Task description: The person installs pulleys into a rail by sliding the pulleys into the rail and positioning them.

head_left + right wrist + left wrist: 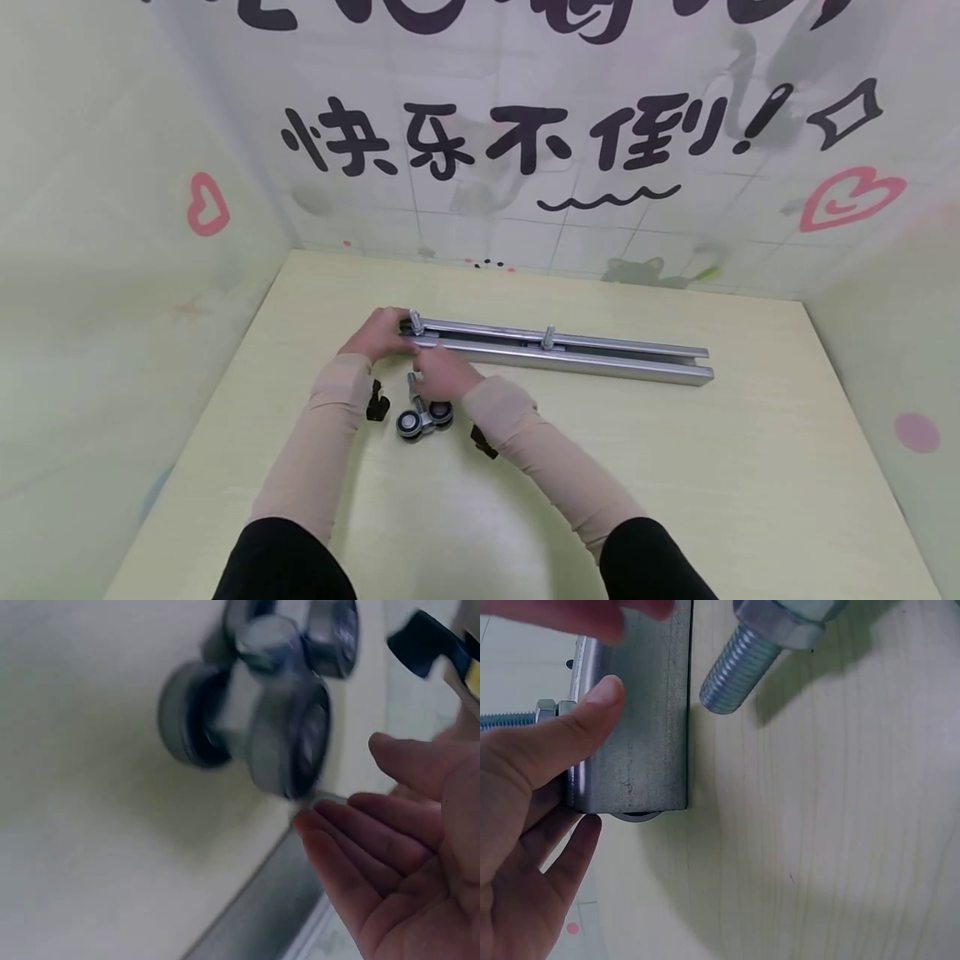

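A channel-shaped metal rail [600, 363] lies across the table with its open slot up. Two bolts [549, 337] stand up from the slot, one near the middle and one at the left end. My left hand [381, 335] holds that left end; the thumb [592, 720] lies on the rail's front wall, the other fingers behind. A wheel edge [636, 817] shows at the rail's end. My right hand [446, 373] is in front of the rail, fingers extended and nothing gripped. Close below it lies a roller carriage [425, 419] with black-and-silver wheels and a threaded bolt.
The pale wooden tabletop [712, 475] is bordered by printed fabric walls [487, 225] at the back and both sides. Black wrist mounts [378, 403] are by both wrists.
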The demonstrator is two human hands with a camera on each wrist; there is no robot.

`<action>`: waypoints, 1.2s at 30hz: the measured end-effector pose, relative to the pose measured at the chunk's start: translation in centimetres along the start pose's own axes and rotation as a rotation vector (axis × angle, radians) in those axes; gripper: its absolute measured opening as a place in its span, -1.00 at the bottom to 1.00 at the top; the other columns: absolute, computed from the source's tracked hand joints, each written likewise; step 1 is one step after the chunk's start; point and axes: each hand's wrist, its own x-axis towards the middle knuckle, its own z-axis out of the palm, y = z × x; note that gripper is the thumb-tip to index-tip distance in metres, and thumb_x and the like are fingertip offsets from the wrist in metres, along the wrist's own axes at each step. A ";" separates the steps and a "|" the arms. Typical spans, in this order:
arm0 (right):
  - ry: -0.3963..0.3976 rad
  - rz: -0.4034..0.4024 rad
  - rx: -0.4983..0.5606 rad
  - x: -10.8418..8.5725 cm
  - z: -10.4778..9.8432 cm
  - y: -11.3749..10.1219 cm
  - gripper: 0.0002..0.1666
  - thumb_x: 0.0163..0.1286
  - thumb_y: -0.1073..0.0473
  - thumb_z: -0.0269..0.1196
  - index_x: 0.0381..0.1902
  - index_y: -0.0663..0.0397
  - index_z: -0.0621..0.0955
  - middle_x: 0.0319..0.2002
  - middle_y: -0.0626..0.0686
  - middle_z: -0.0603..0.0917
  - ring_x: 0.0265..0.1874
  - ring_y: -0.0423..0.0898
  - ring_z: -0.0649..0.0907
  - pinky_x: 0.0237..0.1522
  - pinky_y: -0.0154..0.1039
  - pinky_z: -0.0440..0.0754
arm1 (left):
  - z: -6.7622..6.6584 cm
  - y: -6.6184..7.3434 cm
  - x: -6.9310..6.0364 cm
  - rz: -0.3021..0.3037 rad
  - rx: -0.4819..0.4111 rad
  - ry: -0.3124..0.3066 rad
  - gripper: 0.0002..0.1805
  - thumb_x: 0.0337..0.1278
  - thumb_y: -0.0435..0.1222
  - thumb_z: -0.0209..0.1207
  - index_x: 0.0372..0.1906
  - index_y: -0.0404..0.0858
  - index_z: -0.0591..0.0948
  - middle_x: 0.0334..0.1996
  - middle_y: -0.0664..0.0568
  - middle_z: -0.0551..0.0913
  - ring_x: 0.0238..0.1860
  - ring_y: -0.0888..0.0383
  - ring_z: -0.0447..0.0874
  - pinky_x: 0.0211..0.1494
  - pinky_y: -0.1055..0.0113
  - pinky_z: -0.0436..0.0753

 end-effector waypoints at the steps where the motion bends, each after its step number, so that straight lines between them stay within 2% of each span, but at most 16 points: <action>1: 0.010 0.013 -0.024 0.1 0.4 -0.2 -0.81 0.15 0.14 0.25 -0.57 0.12 0.60 -0.65 -0.07 0.55 -0.70 -0.26 0.44 -0.61 -0.48 0.42 | 0.0 0.0 0.0 0.002 0.002 0.002 -0.55 -0.33 -0.39 0.40 -0.19 -0.45 0.56 -0.27 -0.21 0.63 -0.24 -0.03 0.53 -0.04 0.12 0.52; 4: 0.060 0.061 -0.076 0.2 1.3 -0.6 -0.77 0.07 0.14 0.31 -0.69 0.05 0.55 -0.71 -0.11 0.53 -0.68 -0.24 0.48 -0.60 -0.46 0.45 | 0.0 0.0 0.1 0.012 0.009 0.009 -0.55 -0.35 -0.37 0.42 -0.20 -0.44 0.57 -0.27 -0.20 0.63 -0.23 -0.03 0.53 -0.03 0.12 0.51; 6: 0.084 0.108 -0.076 0.3 1.8 -0.9 -0.72 0.01 0.12 0.34 -0.75 0.03 0.50 -0.72 -0.11 0.50 -0.67 -0.22 0.47 -0.62 -0.42 0.44 | 0.1 -0.1 0.1 0.019 0.016 0.011 -0.54 -0.35 -0.35 0.42 -0.20 -0.43 0.57 -0.27 -0.20 0.64 -0.22 -0.03 0.53 -0.02 0.12 0.51; 10: 0.109 0.188 -0.040 0.5 2.3 -1.1 -0.71 -0.08 0.15 0.36 -0.75 0.03 0.45 -0.70 -0.09 0.48 -0.65 -0.19 0.47 -0.67 -0.38 0.43 | 0.1 0.0 0.1 0.021 0.024 0.009 -0.52 -0.34 -0.33 0.42 -0.17 -0.43 0.57 -0.25 -0.20 0.64 -0.20 -0.04 0.54 -0.01 0.12 0.50; 14: 0.122 0.224 -0.025 0.7 2.7 -1.1 -0.73 -0.12 0.20 0.35 -0.74 0.03 0.44 -0.71 -0.09 0.46 -0.66 -0.18 0.45 -0.69 -0.39 0.39 | 0.0 0.1 0.0 0.016 0.027 -0.002 -0.51 -0.31 -0.34 0.42 -0.14 -0.45 0.56 -0.23 -0.22 0.63 -0.18 -0.04 0.54 0.00 0.11 0.50; 22: 0.153 0.266 0.020 0.7 2.8 -1.2 -0.74 -0.13 0.22 0.35 -0.72 0.05 0.43 -0.67 -0.07 0.45 -0.64 -0.17 0.45 -0.65 -0.40 0.39 | -0.1 0.2 0.0 0.013 0.015 -0.002 -0.52 -0.30 -0.35 0.41 -0.15 -0.44 0.56 -0.23 -0.22 0.63 -0.19 -0.05 0.54 0.01 0.10 0.50; 30: 0.187 0.280 0.152 -0.2 2.6 -0.9 -0.69 -0.17 0.28 0.29 -0.80 -0.01 0.35 -0.79 -0.11 0.36 -0.73 -0.18 0.37 -0.73 -0.40 0.31 | -0.1 0.3 -0.3 0.002 0.009 0.003 -0.52 -0.33 -0.35 0.42 -0.16 -0.44 0.56 -0.24 -0.22 0.63 -0.19 -0.06 0.53 0.02 0.09 0.49; 32: 0.204 0.267 0.170 -0.5 2.6 -0.7 -0.72 -0.19 0.28 0.28 -0.79 0.00 0.37 -0.79 -0.12 0.34 -0.73 -0.19 0.35 -0.73 -0.39 0.29 | -0.2 0.3 -0.3 -0.004 0.010 0.001 -0.51 -0.33 -0.35 0.42 -0.15 -0.44 0.56 -0.24 -0.22 0.63 -0.19 -0.06 0.53 0.02 0.09 0.49; 36: 0.239 0.238 0.229 -1.2 2.4 -0.7 -0.83 -0.18 0.26 0.33 -0.69 0.03 0.50 -0.72 -0.14 0.44 -0.66 -0.21 0.41 -0.63 -0.44 0.34 | -0.2 0.3 -0.3 -0.015 0.008 -0.004 -0.50 -0.32 -0.36 0.41 -0.13 -0.45 0.55 -0.22 -0.22 0.63 -0.18 -0.05 0.53 0.02 0.10 0.49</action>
